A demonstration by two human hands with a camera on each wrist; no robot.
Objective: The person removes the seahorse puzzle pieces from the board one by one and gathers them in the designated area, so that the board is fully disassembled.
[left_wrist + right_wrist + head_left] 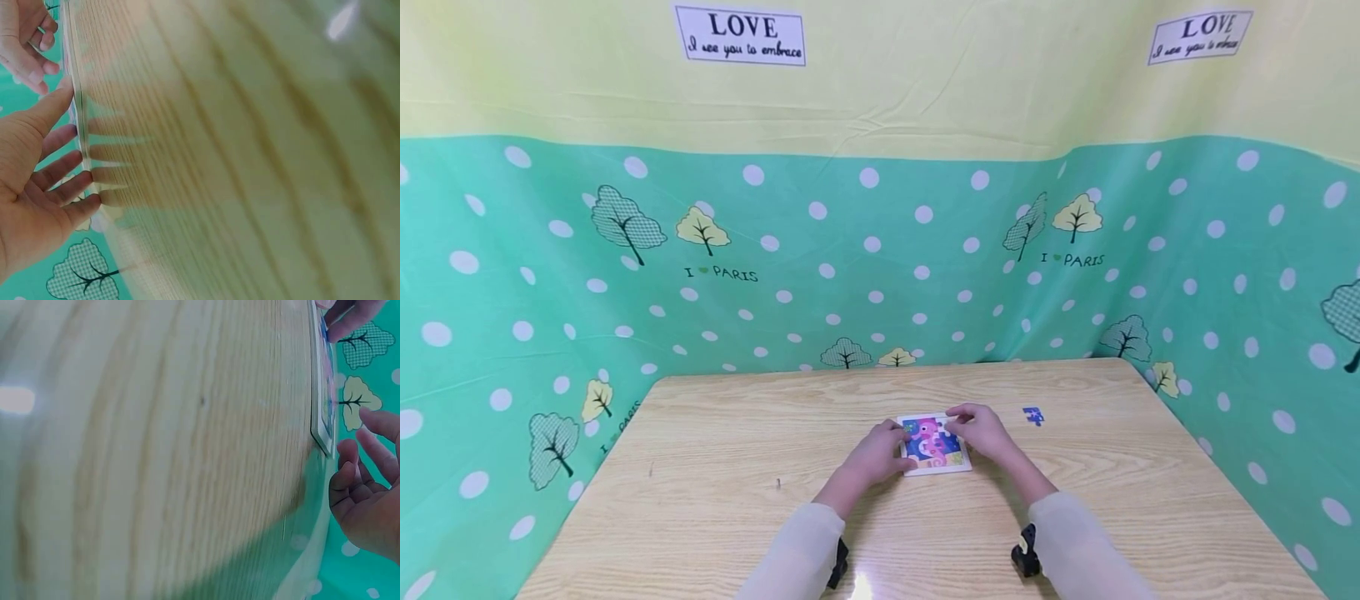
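A small jigsaw puzzle (pixel 934 446) with a pink seahorse on blue lies in a white frame on the table. Along its left side rests my left hand (pixel 876 452), thumb at the frame and fingers spread fairly straight in the left wrist view. Over the far right corner is my right hand (pixel 983 430), where a pale patch shows in the picture. From the right wrist view, the right hand (pixel 369 487) has some fingers bent loosely, and I see nothing between them. A loose blue puzzle piece (pixel 1033 416) lies to its right.
The wooden table (pixel 715 500) carries a small dark mark (pixel 778 483) left of the hands. A green dotted curtain (pixel 850 250) hangs behind and at both sides. Black wrist straps (pixel 1026 554) show under the sleeves.
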